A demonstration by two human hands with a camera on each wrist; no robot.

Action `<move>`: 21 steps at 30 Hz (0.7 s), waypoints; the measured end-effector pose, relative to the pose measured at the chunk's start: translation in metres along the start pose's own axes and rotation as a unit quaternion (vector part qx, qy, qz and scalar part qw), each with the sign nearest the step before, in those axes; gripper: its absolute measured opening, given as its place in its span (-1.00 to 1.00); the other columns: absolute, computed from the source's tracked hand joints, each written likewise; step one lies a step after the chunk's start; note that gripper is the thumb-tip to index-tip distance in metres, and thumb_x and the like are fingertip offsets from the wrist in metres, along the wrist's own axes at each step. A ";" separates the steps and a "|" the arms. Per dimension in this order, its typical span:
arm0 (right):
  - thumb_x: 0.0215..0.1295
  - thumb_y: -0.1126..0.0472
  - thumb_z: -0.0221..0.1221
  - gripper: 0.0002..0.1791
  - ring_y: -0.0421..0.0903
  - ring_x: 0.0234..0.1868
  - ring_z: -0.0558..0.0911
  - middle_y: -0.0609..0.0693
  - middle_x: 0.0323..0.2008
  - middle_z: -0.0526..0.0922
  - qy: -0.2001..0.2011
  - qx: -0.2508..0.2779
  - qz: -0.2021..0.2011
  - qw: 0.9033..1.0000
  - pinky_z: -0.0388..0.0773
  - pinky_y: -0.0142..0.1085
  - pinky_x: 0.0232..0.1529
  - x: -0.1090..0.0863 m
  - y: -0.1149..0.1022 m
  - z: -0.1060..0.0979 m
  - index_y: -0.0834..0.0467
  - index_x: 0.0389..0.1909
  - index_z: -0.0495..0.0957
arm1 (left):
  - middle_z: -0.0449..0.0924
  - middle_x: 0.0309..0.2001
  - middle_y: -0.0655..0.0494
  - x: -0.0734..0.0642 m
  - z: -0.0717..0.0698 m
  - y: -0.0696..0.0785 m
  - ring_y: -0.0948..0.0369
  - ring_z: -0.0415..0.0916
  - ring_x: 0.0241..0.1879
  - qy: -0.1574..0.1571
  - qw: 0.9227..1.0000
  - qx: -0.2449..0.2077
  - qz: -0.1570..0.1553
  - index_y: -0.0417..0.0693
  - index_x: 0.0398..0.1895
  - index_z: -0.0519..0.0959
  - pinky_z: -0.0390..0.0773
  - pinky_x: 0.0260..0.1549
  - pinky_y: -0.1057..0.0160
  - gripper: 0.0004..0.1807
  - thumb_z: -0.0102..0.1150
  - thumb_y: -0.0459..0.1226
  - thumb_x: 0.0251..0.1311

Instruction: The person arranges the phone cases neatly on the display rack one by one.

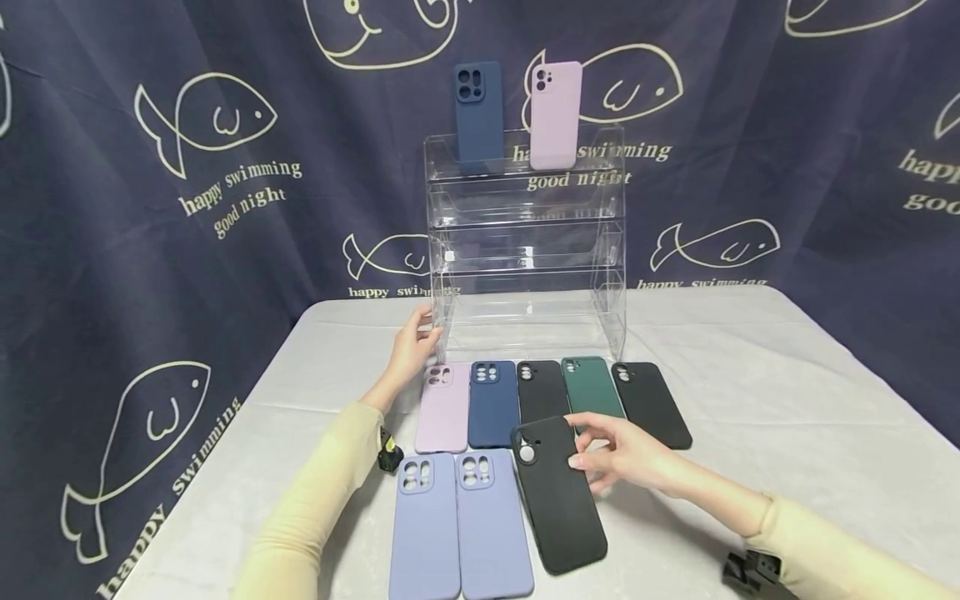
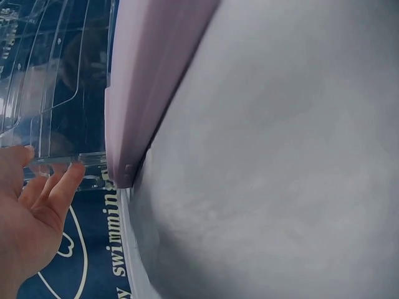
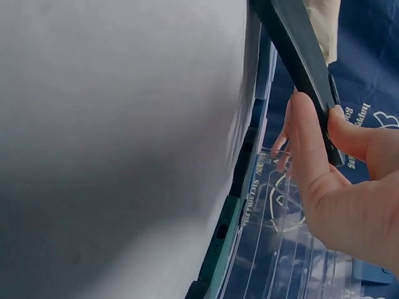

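At the lower left side of a clear tiered display rack [image 1: 528, 223], my left hand [image 1: 409, 348] pinches the rack's edge between thumb and fingers, as the left wrist view shows. My right hand [image 1: 618, 452] holds a black phone case [image 1: 562, 510] by its right side, thumb on one face and fingers on the other; the right wrist view shows this case [image 3: 300, 56] edge-on and tilted. Left of the held case lie two lavender-blue phone cases [image 1: 424, 533]. Behind it is a row with a pink case [image 1: 444, 412], a navy case [image 1: 493, 412], a green case [image 1: 595, 390] and two black cases [image 1: 654, 407].
A blue case [image 1: 480, 125] and a pink case [image 1: 557, 117] stand on the rack's top tier. The white-covered table [image 1: 750, 375] ends at the back against a dark blue fish-print curtain [image 1: 225, 200].
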State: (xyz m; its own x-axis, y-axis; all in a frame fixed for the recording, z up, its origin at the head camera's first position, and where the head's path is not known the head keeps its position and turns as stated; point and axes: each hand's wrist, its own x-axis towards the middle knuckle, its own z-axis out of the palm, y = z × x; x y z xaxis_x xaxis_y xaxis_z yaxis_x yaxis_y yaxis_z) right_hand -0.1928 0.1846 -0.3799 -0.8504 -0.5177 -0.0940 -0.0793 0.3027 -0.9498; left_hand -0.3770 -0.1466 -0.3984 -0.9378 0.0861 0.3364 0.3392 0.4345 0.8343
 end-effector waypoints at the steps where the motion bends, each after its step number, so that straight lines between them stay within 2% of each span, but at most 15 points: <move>1: 0.19 0.22 0.24 -0.26 -0.10 -0.26 0.66 0.15 -0.21 0.51 0.003 -0.001 -0.005 1.000 0.74 -0.13 -0.35 0.000 0.000 0.000 0.40 0.31 0.15 | 0.43 0.14 -0.33 0.000 0.000 0.000 -0.18 0.54 -0.01 0.000 1.000 0.000 0.000 -0.16 0.30 0.26 0.72 -0.22 0.17 -0.47 0.09 -0.35 0.26; 7: 0.18 0.25 0.25 -0.29 -0.20 -0.30 0.66 0.21 -0.18 0.53 0.034 -0.008 -0.031 0.999 0.74 -0.16 -0.35 -0.003 -0.002 -0.003 0.40 0.30 0.20 | 0.43 0.14 -0.35 -0.001 0.001 0.001 -0.19 0.55 -0.03 -0.001 1.000 -0.003 0.006 -0.20 0.30 0.26 0.72 -0.21 0.17 -0.46 0.09 -0.36 0.26; 14: 0.16 0.33 0.24 -0.43 -0.18 -0.32 0.67 0.27 -0.19 0.57 0.061 0.010 -0.050 0.997 0.74 -0.17 -0.32 -0.003 -0.004 -0.005 0.42 0.17 0.32 | 0.42 0.14 -0.36 0.000 0.000 0.001 -0.21 0.54 -0.02 -0.007 1.000 -0.009 0.003 -0.23 0.29 0.25 0.71 -0.17 0.14 -0.47 0.08 -0.36 0.27; 21: 0.15 0.32 0.25 -0.52 -0.21 -0.33 0.68 0.26 -0.21 0.59 0.093 -0.023 -0.084 0.992 0.74 -0.20 -0.33 -0.006 -0.008 -0.008 0.38 0.08 0.41 | 0.43 0.14 -0.33 0.001 0.000 -0.002 -0.19 0.54 -0.02 -0.008 1.000 -0.009 0.002 -0.21 0.30 0.25 0.71 -0.18 0.17 -0.46 0.09 -0.34 0.27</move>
State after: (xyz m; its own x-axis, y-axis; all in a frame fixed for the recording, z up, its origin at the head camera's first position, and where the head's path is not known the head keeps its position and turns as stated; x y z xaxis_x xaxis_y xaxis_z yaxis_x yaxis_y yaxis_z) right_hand -0.1914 0.1921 -0.3696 -0.9038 -0.4094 0.1248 -0.2479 0.2629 -0.9324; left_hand -0.3781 -0.1476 -0.3993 -0.9373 0.1016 0.3333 0.3442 0.4185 0.8404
